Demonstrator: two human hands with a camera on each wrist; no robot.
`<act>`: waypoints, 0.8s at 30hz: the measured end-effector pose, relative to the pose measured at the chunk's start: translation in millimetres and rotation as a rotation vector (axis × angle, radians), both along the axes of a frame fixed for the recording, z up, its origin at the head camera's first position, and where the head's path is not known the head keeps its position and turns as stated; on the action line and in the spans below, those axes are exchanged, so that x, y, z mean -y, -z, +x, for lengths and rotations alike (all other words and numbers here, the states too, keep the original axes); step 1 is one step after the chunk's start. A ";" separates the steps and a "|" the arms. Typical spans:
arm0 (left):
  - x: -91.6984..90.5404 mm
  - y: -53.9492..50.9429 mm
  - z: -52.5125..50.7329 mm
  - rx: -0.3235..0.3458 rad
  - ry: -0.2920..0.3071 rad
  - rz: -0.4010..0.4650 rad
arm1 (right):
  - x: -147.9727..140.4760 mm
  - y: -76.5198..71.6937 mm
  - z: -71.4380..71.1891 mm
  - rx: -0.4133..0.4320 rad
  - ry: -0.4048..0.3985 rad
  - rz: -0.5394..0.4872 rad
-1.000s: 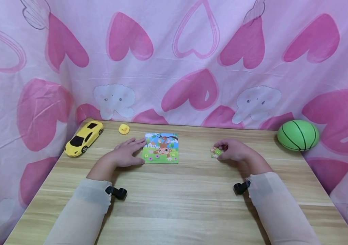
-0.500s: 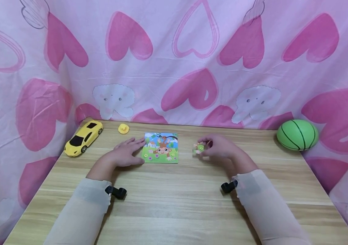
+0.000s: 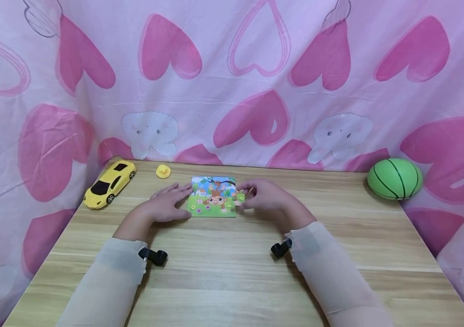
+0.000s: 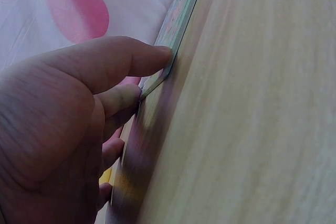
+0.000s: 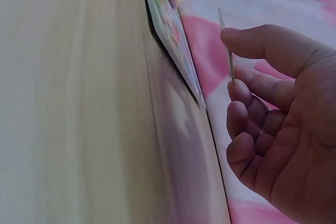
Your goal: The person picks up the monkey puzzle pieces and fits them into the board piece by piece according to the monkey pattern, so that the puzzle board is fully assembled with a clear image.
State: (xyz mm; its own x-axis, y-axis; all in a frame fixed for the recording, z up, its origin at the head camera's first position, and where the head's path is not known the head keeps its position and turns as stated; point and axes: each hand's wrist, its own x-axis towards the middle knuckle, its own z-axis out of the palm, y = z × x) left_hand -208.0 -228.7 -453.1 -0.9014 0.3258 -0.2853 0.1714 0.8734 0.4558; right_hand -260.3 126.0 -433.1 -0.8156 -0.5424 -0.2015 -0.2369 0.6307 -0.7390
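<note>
A square jigsaw puzzle (image 3: 211, 210) with a cartoon monkey lies flat on the wooden table. At its left edge rests my left hand (image 3: 165, 205), fingers spread loosely. The left wrist view shows the thumb (image 4: 149, 60) and index finger touching the puzzle's edge (image 4: 181, 30) around a corner. My right hand (image 3: 265, 196) pinches a small green and brown puzzle piece (image 3: 240, 198) between thumb and fingertips, at the puzzle's right side. Seen edge-on in the right wrist view, the piece (image 5: 230, 59) is held raised, apart from the puzzle (image 5: 176, 32).
A yellow toy car (image 3: 110, 184) and a small yellow rubber duck (image 3: 163, 171) stand at the back left of the table (image 3: 215, 277). On the back right sits a green ball (image 3: 395, 179). A pink heart-patterned curtain (image 3: 252, 77) hangs behind the table.
My right hand has moved left with the puzzle piece, from well right of the puzzle to its right edge. The left hand has stayed at the left edge.
</note>
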 end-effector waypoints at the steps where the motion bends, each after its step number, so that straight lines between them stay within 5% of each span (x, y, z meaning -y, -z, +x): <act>1: 0.4 0.1 -0.2 -0.003 0.004 0.001 | 3.3 0.6 -0.6 0.003 -0.005 -0.005; 10: 1.1 2.2 -1.7 -0.003 0.005 -0.001 | 27.2 9.0 -4.5 0.004 -0.037 -0.030; 24: 0.9 0.1 -1.5 -0.004 0.011 -0.004 | 39.7 18.2 -6.4 -0.050 -0.066 0.064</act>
